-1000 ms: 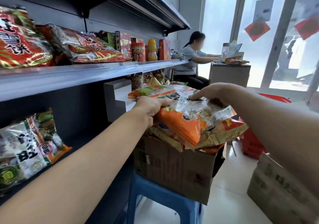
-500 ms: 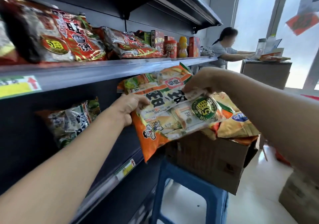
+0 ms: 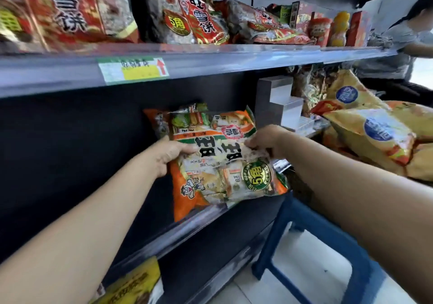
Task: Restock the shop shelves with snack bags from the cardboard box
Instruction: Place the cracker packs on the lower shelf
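An orange and green snack bag [image 3: 218, 163] stands tilted at the front of the dark middle shelf [image 3: 201, 219], its lower corner hanging over the shelf's clear rail. My left hand [image 3: 171, 155] grips its left edge. My right hand [image 3: 264, 140] pinches its upper right side. Behind it leans another bag of the same kind [image 3: 159, 121], mostly hidden. More yellow snack bags [image 3: 372, 135] are piled at the right; the cardboard box under them is not visible.
The upper shelf [image 3: 210, 62] carries red snack bags [image 3: 194, 17], boxes and jars, with a price label [image 3: 133, 70] on its rail. A white stepped riser [image 3: 278, 102] stands right of the bag. A blue stool [image 3: 328, 240] is below right. A person [image 3: 407, 36] sits at far right.
Both hands lifted the orange bag off the pile on the box and carried it left into the middle shelf, where it now sits in front of the bag standing there. The view swung left.
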Tool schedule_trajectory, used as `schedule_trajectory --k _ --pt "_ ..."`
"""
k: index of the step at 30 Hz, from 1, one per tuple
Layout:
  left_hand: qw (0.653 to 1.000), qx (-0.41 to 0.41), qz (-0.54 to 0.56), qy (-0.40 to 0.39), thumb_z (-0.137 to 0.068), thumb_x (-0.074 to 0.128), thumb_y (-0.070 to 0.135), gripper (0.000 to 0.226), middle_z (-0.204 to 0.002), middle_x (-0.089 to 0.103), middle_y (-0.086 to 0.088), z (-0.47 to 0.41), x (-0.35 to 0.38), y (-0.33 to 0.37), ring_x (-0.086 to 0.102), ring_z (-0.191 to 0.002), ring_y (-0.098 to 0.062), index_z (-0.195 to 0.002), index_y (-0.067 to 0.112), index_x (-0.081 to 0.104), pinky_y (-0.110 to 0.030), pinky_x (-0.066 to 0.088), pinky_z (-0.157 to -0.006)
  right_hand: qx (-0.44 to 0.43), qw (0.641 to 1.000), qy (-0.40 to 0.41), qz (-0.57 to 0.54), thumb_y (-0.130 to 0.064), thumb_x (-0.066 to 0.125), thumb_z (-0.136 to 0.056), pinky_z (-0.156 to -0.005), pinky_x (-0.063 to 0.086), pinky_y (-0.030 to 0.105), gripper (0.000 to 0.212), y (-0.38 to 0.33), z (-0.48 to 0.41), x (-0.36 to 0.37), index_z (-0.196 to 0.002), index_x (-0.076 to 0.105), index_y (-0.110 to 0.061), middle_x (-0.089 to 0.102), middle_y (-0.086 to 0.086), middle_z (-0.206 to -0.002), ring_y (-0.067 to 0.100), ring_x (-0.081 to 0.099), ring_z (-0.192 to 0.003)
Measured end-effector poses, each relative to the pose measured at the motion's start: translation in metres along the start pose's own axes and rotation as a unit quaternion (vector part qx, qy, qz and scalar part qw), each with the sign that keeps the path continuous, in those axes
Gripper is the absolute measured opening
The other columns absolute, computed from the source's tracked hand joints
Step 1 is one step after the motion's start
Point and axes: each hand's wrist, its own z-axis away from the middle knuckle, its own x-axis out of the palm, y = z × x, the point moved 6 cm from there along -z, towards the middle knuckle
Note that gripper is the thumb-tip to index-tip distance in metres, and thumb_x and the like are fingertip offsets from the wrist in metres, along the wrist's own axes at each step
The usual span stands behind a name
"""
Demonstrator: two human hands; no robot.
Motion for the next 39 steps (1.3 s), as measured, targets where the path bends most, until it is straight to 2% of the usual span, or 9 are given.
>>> schedule_trajectory --k 4,9,14,19,21,26,31,34,39 --pt "0.999 -0.019 -0.027 0.021 -0.075 0.076 0.006 0.057 -0.107 0.069 -0.013 0.000 -0.019 -0.007 0.068 -0.090 -0.029 -0.124 0.015 0.047 -0.040 0.056 -0.073 0.051 0.984 -0.001 -0.171 -0.011 0.064 -0.089 -0.052 0.037 0.027 0.029 0.017 -0.030 0.033 -0.067 0.046 -0.011 0.047 0.005 -0.061 0.012 0.040 -0.039" --pt "0.986 -0.081 -0.101 0.104 -0.074 0.079 0.027 0.047 -0.111 0.065 -0.011 0.001 -0.036 -0.034 0.061 -0.096 -0.026 -0.114 0.010 0.059 -0.039 0.044 -0.089 0.061 0.944 -0.009 -0.324 -0.012 0.065 -0.088 -0.089 0.055 0.041 0.009 0.021 -0.060 0.066 -0.092 0.062 -0.004 0.067 0.010 -0.101 0.023 0.066 -0.085" --pt "0.962 -0.098 0.149 0.205 -0.076 0.078 0.030 0.081 -0.148 0.035 -0.015 -0.007 -0.032 -0.055 0.045 -0.126 -0.041 -0.142 0.012 0.035 -0.053 0.045 -0.098 0.075 0.897 -0.030 -0.435 -0.003 0.061 -0.089 -0.089 0.053 0.049 0.019 0.018 -0.078 0.097 -0.107 0.061 0.002 0.068 0.015 -0.106 0.030 0.067 -0.098" --pt "0.955 -0.064 0.213 0.196 -0.076 0.079 0.028 0.054 -0.121 0.062 -0.014 -0.041 0.008 -0.064 0.062 -0.100 -0.032 -0.121 0.015 0.051 -0.043 0.056 -0.064 0.082 0.872 -0.078 -0.475 -0.003 0.059 -0.089 -0.087 0.054 0.048 0.023 0.016 -0.094 0.128 -0.112 0.060 0.002 0.068 0.014 -0.106 0.030 0.068 -0.094" --pt "0.946 -0.034 0.195 0.255 -0.075 0.078 0.016 0.053 -0.117 0.064 -0.013 -0.053 0.004 -0.064 0.064 -0.090 -0.027 -0.122 0.014 0.054 -0.036 0.056 -0.058 0.072 0.885 -0.093 -0.451 -0.004 0.061 -0.090 -0.075 0.059 0.040 0.017 0.016 -0.100 0.131 -0.107 0.061 -0.001 0.068 0.011 -0.101 0.026 0.068 -0.083" --pt "0.937 0.043 0.127 0.323 -0.076 0.071 -0.005 0.041 -0.110 0.066 -0.005 -0.074 -0.021 -0.055 0.064 -0.098 -0.026 -0.112 0.011 0.058 -0.039 0.054 -0.086 0.054 0.935 -0.083 -0.341 -0.002 0.068 -0.085 -0.031 0.040 0.014 0.013 0.028 -0.130 0.128 -0.089 0.056 -0.006 0.054 0.009 -0.074 0.016 0.048 -0.057" --pt "0.936 0.058 0.031 0.345 -0.083 0.062 -0.008 0.032 -0.110 0.059 -0.003 -0.093 -0.038 -0.056 0.056 -0.095 -0.020 -0.101 0.017 0.054 -0.030 0.046 -0.081 -0.002 0.963 -0.106 -0.247 -0.024 0.076 -0.078 -0.066 0.050 0.034 0.069 0.016 -0.151 0.132 -0.132 0.041 -0.002 0.061 0.013 -0.107 0.022 0.058 -0.084" --pt "0.940 0.026 -0.012 0.340 -0.087 0.064 0.002 0.053 -0.136 0.050 -0.004 -0.107 -0.040 -0.058 0.053 -0.117 -0.023 -0.134 0.017 0.047 -0.034 0.045 -0.098 -0.004 0.955 -0.153 -0.254 -0.023 0.074 -0.081 -0.079 0.055 0.040 0.063 0.007 -0.150 0.140 -0.132 0.039 -0.014 0.060 0.005 -0.120 0.025 0.061 -0.105" --pt "0.927 0.016 -0.081 0.365 -0.090 0.061 0.006 0.047 -0.134 0.051 -0.007 -0.114 -0.045 -0.052 0.054 -0.115 -0.025 -0.134 0.015 0.049 -0.030 0.044 -0.090 -0.011 0.945 -0.195 -0.261 -0.015 0.065 -0.089 -0.093 0.044 0.039 0.067 0.000 -0.159 0.148 -0.145 0.029 -0.020 0.049 -0.003 -0.129 0.024 0.048 -0.121"
